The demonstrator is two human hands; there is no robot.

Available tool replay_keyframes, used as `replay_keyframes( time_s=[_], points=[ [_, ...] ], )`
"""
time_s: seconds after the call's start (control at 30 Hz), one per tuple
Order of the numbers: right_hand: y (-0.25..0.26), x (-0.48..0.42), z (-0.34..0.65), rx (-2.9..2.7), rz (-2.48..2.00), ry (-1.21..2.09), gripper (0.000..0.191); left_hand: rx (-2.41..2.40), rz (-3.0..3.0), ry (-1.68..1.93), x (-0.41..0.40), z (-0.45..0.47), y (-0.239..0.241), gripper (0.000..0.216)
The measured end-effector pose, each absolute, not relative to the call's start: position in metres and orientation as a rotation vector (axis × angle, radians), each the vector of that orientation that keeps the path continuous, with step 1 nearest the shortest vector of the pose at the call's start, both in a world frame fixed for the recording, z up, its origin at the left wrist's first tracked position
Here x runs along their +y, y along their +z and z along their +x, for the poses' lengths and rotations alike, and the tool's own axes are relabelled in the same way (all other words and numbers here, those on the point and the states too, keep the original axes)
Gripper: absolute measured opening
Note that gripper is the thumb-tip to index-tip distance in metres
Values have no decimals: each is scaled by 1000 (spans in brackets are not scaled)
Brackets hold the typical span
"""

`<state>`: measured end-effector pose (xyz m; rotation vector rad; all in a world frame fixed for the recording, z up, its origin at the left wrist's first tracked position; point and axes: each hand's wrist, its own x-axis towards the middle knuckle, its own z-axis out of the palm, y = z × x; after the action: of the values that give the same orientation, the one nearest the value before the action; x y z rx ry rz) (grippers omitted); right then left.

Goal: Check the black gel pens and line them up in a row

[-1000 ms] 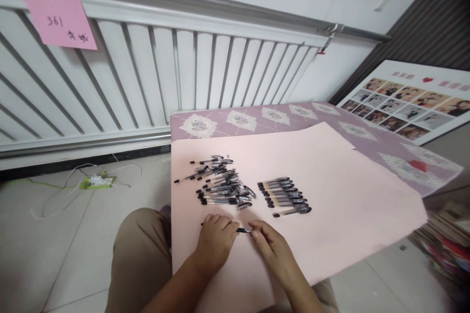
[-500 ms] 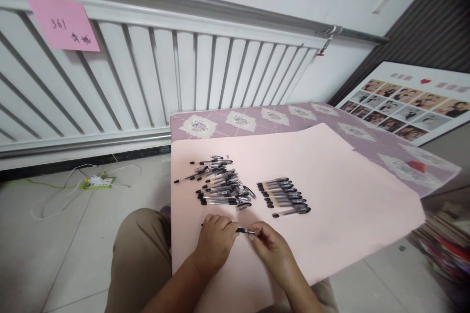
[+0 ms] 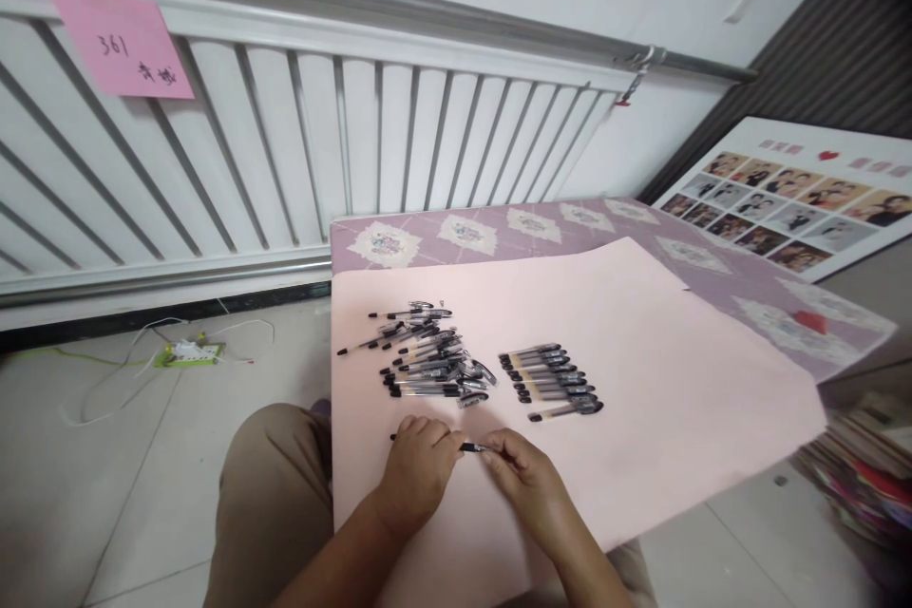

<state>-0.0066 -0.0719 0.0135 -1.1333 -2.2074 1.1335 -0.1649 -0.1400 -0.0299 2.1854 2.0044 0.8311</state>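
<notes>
My left hand (image 3: 417, 470) is closed round a black pen (image 3: 470, 446), whose tail pokes out to the left of the fist. My right hand (image 3: 527, 480) pinches the pen's other end, where a small cap or tip sits between the fingertips. Both hands rest on a pale pink paper sheet (image 3: 641, 351). Just beyond them lies a loose heap of pens (image 3: 427, 356). To its right, a tidy row of capped pens (image 3: 552, 380) lies side by side.
The pink sheet covers a low table with a purple patterned cloth (image 3: 541, 223). A white radiator (image 3: 285, 142) with a pink note (image 3: 121, 43) stands behind. Cables and a small green device (image 3: 186, 353) lie on the floor at left. A photo board (image 3: 790, 199) leans at right.
Both hands stay in place on the pen; the right hand's fingers have shifted slightly at its end. The pen piles have not moved.
</notes>
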Motion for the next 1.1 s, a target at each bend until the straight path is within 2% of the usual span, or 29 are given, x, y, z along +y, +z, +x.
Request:
replay_keyframes(
  time_s=[0.4, 0.53, 0.73, 0.97, 1.1],
  points=[
    [7, -79, -8, -2340, -1236, 978, 42, 1981, 2235, 906, -141, -164, -32, 13],
    [8, -79, -6, -2197, -1186, 1144, 24, 2028, 2175, 862, -141, -164, -28, 12],
    [8, -76, -5, -2017, -1181, 1258, 17, 2046, 2138, 830, -141, -164, -28, 13],
    [13, -74, -3, -1502, -1206, 1590, 18, 2047, 2114, 883, -142, -165, -28, 15],
    [2, -79, -8, -1435, -1191, 1683, 24, 2041, 2122, 917, -142, -165, -27, 16]
  ],
)
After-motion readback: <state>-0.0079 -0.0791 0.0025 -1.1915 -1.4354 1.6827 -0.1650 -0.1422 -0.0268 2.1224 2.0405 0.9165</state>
